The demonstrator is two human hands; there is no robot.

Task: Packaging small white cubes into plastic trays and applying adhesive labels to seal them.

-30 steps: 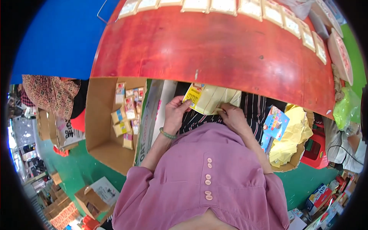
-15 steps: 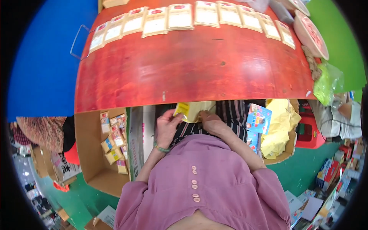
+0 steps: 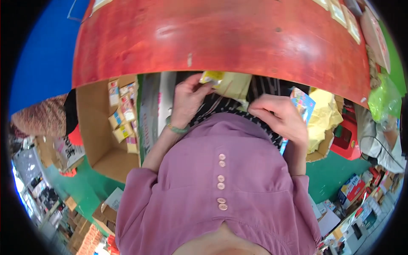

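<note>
Over my lap, just under the table's near edge, my left hand (image 3: pixel 188 100) pinches the upper left corner of a pale yellow packet (image 3: pixel 233 87) with a bright yellow label. The packet hangs to the right of that hand, and the table edge may hide its top. My right hand (image 3: pixel 280 115) is at the packet's lower right, fingers curled together and pointing left. Its fingertips are beside a whitish, shiny tip at the packet's lower corner. Whatever they pinch is too small to make out.
A red wooden table (image 3: pixel 212 38) spans the front. On my left, a cardboard box (image 3: pixel 100 123) holds several small packets (image 3: pixel 126 108). To my right are a blue printed packet (image 3: pixel 304 102) and crumpled yellow paper (image 3: pixel 323 119) in another box. Beyond stands a red stool (image 3: pixel 348 136).
My right hand has moved right, away from the packet's middle to its lower right corner. My left hand still holds the packet. The view has tilted downward.
</note>
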